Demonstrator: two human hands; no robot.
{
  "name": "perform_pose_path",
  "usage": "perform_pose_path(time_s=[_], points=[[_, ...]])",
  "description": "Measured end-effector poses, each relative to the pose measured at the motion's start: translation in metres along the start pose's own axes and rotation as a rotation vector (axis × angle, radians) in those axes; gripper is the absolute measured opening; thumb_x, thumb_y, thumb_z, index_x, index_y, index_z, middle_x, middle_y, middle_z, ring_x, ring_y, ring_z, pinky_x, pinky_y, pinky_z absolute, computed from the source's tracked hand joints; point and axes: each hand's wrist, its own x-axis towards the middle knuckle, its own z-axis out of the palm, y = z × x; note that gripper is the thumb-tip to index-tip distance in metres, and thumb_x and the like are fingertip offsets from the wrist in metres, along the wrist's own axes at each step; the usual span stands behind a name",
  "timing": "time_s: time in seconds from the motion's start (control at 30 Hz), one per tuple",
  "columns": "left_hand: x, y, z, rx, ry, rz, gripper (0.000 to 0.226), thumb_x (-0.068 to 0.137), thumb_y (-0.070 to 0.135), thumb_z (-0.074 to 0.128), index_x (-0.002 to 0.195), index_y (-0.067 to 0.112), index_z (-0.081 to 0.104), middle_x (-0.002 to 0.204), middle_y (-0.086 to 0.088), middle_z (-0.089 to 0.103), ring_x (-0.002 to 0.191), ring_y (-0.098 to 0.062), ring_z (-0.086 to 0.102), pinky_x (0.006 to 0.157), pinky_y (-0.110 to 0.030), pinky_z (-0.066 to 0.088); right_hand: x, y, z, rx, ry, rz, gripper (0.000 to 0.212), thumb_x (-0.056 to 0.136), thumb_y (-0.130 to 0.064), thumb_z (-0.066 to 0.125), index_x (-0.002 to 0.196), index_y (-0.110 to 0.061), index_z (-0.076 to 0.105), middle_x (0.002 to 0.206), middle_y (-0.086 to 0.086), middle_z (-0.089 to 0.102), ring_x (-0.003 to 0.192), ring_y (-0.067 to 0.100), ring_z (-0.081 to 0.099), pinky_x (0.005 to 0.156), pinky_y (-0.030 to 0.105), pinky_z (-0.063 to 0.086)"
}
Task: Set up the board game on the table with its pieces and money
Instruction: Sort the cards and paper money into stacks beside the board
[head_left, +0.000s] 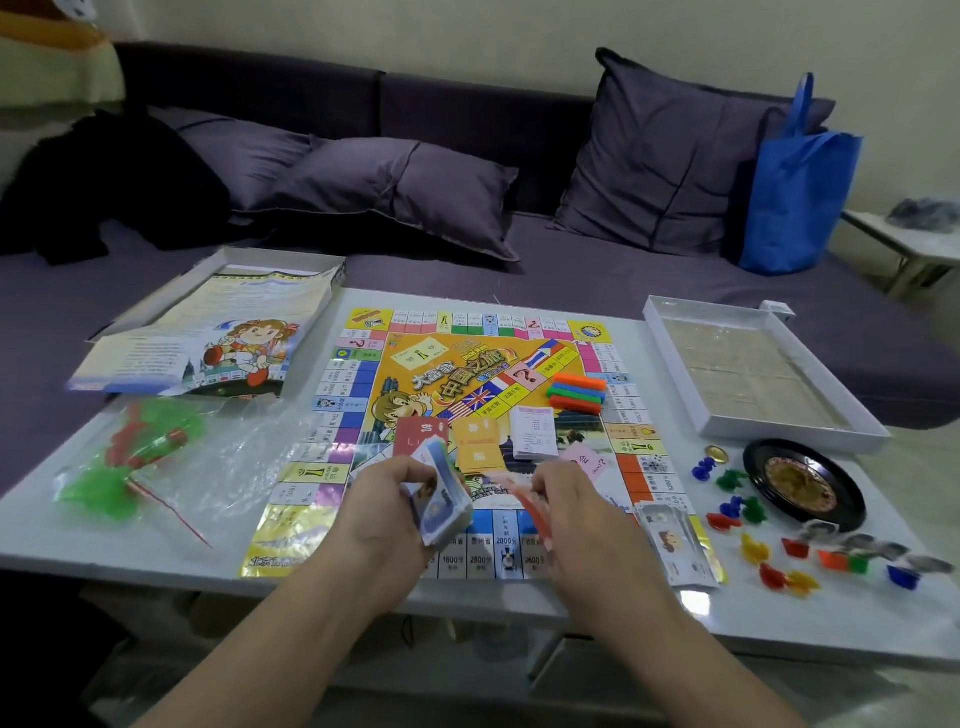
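The left hand (395, 499) gripped a thick stack of play money (441, 506), fingers curled round its edges, which kept the notes squared while they were dealt off. The right hand (566, 499) pinched a single orange-red note (511, 493) just beside that stack, apparently drawing it away for sorting by colour; this is a judgement from the pose. Both hands worked above the near edge of the game board (467, 395), which lay flat on the white table (156, 540). Beyond the grip, on the board's centre, lay a red card pile (418, 434), a yellow card pile (475, 441) and a white sheet (535, 431), with a bundle of coloured sticks (576, 392) farther off. To the right of the grip, a grey stack of notes (670, 540) rested at the board's corner, probably one denomination already separated. Farther right, loose coloured pawns (737, 512) were scattered near a black roulette wheel (802, 483). Beyond these, the white box tray (675, 332) held a beige moulded insert, with no pieces visible inside it. To the left of the grip, a clear plastic bag (171, 467) held green and red plastic parts, their kind unclear. The box lid (218, 343) lay tilted at the table's far left corner.
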Motion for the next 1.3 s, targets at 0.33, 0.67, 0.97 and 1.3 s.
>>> perform_pose_path(time_s=[0.33,0.67,0.97,1.3], points=[[-0.003,-0.018,0.024,-0.049,-0.192,-0.109,0.048,0.096,0.01,0.041,0.14,-0.003,0.056,0.113,-0.024,0.069,0.095,-0.038,0.069,0.073,-0.042,0.063,0.015,-0.003,0.014,-0.049,0.16,-0.2,0.057,0.072,-0.001,0.087,0.113,-0.019,0.05,0.119,0.003,0.054,0.076,0.011,0.053,0.052,0.015,0.039],[0.013,-0.025,0.035,0.166,0.092,0.071,0.023,0.093,0.002,0.054,0.11,-0.003,0.069,0.098,-0.028,0.077,0.081,-0.037,0.075,0.065,-0.038,0.06,0.007,-0.002,0.019,0.656,0.029,-0.077,0.095,0.088,-0.003,0.071,0.159,-0.035,0.018,0.154,-0.023,0.033,0.14,-0.006,0.038,0.105,0.011,0.042],[0.011,-0.032,0.047,0.406,0.144,0.121,0.009,0.093,0.0,0.058,0.097,0.003,0.065,0.082,-0.016,0.072,0.063,-0.027,0.071,0.052,-0.029,0.053,0.001,0.0,0.0,0.476,-0.209,-0.065,0.118,0.086,-0.011,0.073,0.162,-0.041,-0.011,0.165,-0.027,0.006,0.155,0.007,0.019,0.116,0.024,0.036],[0.021,-0.044,0.045,0.617,0.056,0.1,0.027,0.095,0.004,0.06,0.12,0.015,0.063,0.109,-0.015,0.071,0.095,-0.033,0.073,0.074,-0.048,0.066,0.005,0.013,-0.011,0.259,-0.179,-0.106,0.124,0.084,-0.02,0.085,0.162,-0.042,-0.009,0.166,-0.029,-0.003,0.159,0.01,0.007,0.127,0.036,0.025]])
